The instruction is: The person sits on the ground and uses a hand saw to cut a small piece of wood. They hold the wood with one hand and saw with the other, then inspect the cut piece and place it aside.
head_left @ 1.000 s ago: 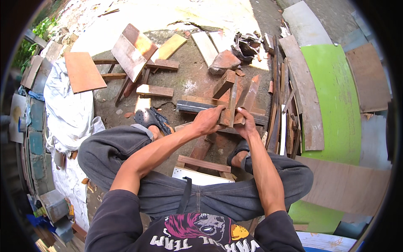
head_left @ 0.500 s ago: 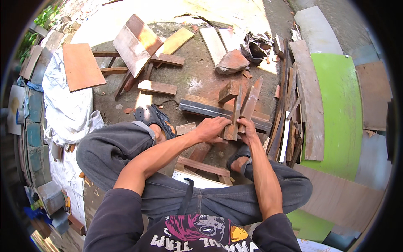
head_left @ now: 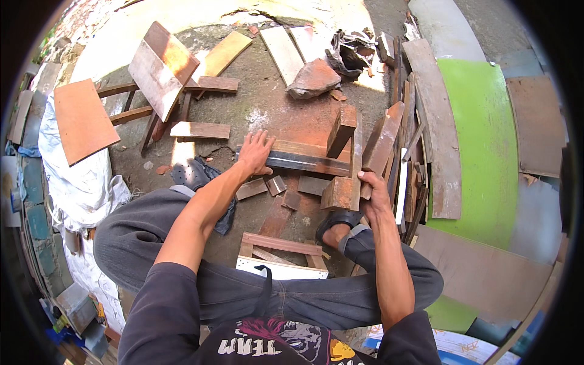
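The left hand [head_left: 255,153] is laid open, fingers spread, on a dark plank [head_left: 298,158] lying on the ground. A wooden block [head_left: 342,192] just beside is gripped by the right hand [head_left: 374,190].

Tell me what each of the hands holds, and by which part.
Right hand grips the near end of a wooden block. Left hand rests flat on the dark plank's left end, not gripping.
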Available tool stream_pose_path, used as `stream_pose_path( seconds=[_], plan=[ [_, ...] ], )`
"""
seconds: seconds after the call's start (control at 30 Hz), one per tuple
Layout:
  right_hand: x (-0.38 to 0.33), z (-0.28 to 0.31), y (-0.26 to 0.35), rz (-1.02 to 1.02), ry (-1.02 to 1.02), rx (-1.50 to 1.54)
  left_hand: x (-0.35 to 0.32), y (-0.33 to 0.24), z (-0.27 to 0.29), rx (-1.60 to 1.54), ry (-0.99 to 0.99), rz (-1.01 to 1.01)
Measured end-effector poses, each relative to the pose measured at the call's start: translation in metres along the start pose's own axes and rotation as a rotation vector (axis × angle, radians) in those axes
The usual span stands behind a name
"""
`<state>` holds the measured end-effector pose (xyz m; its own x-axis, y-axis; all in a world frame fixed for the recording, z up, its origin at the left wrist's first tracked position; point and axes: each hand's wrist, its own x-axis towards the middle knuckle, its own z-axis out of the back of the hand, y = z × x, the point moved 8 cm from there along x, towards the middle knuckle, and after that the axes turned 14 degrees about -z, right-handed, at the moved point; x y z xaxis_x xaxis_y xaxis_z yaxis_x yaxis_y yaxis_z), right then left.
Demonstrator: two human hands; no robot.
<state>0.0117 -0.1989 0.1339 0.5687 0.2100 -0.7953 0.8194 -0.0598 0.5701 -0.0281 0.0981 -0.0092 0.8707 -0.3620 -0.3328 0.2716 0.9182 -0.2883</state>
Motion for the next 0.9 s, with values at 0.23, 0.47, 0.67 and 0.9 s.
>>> stream_pose_path(
  seconds=[0.23, 0.47, 0.67, 0.9],
  plan=[
    [-0.144, 0.053, 0.072, 0.057, -0.263, -0.104, 0.054, -0.053, -0.033, 0.083, 0.044, -0.121],
    [-0.183, 0.092, 0.08, 0.233, -0.388, 0.001, 0.075, -0.044, -0.026, 0.004, -0.033, -0.164],
    [-0.178, 0.12, 0.071, 0.261, -0.345, 0.116, 0.065, -0.044, 0.016, -0.182, -0.06, -0.2],
    [-0.187, 0.136, 0.046, 0.236, -0.347, 0.168, 0.063, -0.07, 0.044, 0.022, -0.172, -0.294]
  ],
)
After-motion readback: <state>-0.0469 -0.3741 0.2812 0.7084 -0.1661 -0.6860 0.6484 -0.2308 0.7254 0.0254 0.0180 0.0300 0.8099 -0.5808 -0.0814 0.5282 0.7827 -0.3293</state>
